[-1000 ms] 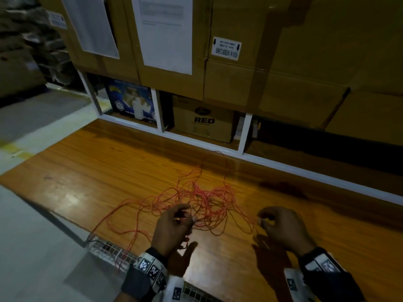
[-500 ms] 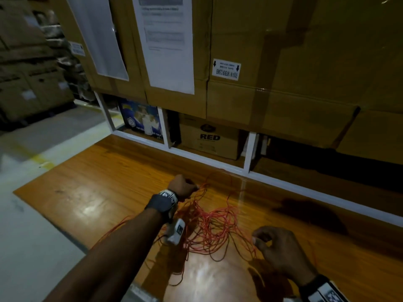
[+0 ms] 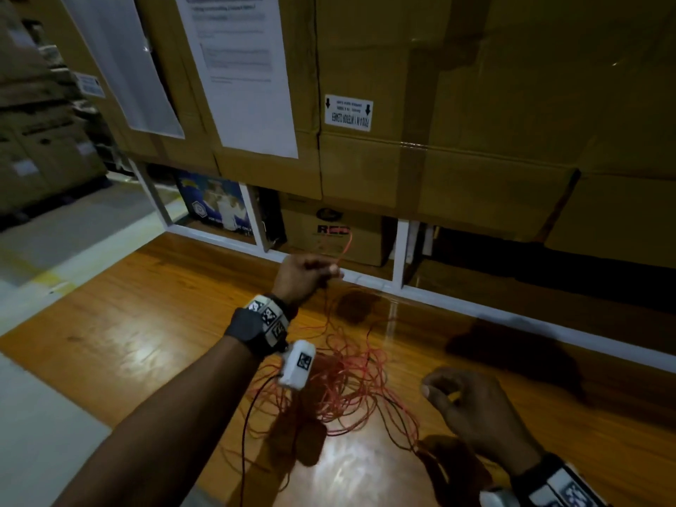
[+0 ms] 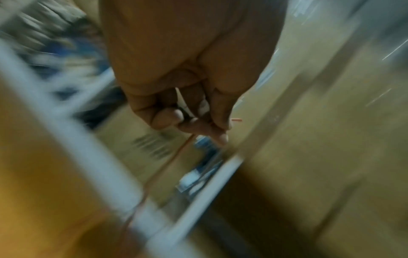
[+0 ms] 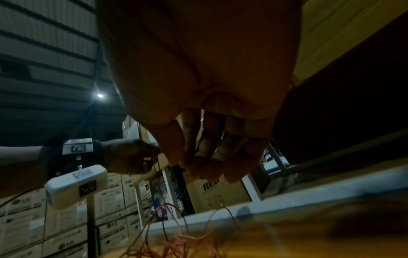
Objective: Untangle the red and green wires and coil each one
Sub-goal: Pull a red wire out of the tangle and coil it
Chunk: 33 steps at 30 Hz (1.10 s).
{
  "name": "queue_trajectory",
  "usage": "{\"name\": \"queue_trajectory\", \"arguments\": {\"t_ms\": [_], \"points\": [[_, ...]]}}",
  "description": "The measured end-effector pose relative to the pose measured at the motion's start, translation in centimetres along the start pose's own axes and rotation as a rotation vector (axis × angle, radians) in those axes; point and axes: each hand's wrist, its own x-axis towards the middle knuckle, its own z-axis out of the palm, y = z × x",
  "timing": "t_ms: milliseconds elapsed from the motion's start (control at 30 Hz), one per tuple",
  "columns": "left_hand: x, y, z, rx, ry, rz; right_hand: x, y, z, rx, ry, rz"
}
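Untangling step under way. Left hand (image 3: 305, 274) pinches red wire (image 3: 344, 382) strand, raised above wooden table (image 3: 146, 323). Right hand (image 3: 472, 408) low beside tangle, fingers curled, seemingly pinching thin strand (green wire hard to make out). Next: draw strand free, feeding slack gently.

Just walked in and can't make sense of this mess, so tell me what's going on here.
A person is untangling wire on a wooden table. Their left hand, raised toward the shelf, pinches a strand of the red wire and holds it up from the tangle. The right hand, low near the table, has fingers curled as if pinching a strand, though what it holds is too dim to tell. Darker strands run through the pile. Nothing is coiled yet.
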Motion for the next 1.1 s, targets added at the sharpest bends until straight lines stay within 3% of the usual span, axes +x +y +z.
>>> {"name": "queue_trajectory", "arguments": {"t_ms": [133, 233, 367, 433, 533, 600, 700, 833, 933, 1100], "points": [[-0.6, 7.7, -1.8, -0.154, -0.013, 0.260, 1.6, -4.4, -2.4, 0.048, 0.087, -0.077], [-1.2, 10.9, -2.6, -0.210, -0.069, 0.367, 3.1, -6.9, -3.2, 0.076, 0.138, -0.086], [-3.1, 10.5, -0.7, 0.089, -0.259, 0.467, 4.2, -10.0, -4.3, 0.121, 0.403, -0.203], [-4.5, 9.2, 0.7, 0.197, -0.397, 0.503, 4.1, -11.0, -5.2, -0.030, 0.537, -0.319], [-6.4, 7.9, 2.0, 0.168, -0.466, 0.511, 4.2, -11.5, -6.2, -0.418, 0.427, -0.425], [-7.1, 7.2, 2.4, 0.095, -0.438, 0.495, 4.1, -11.1, -6.3, -0.449, 0.282, -0.375], [-7.7, 5.6, 2.2, 0.032, -0.375, 0.469, 2.7, -10.4, -6.8, -0.505, 0.246, -0.363], [-7.8, 1.8, 1.4, 0.022, -0.417, 0.418, 0.5, -9.5, -10.6, -0.334, 0.478, -0.236], [-7.5, -1.8, 0.4, 0.071, -0.367, 0.360, -1.3, -7.2, -14.8, -0.250, 0.691, -0.153], [-7.3, -3.6, -0.3, 0.125, -0.293, 0.288, -5.7, 0.5, -17.7, -0.420, 0.696, 0.039]]}}
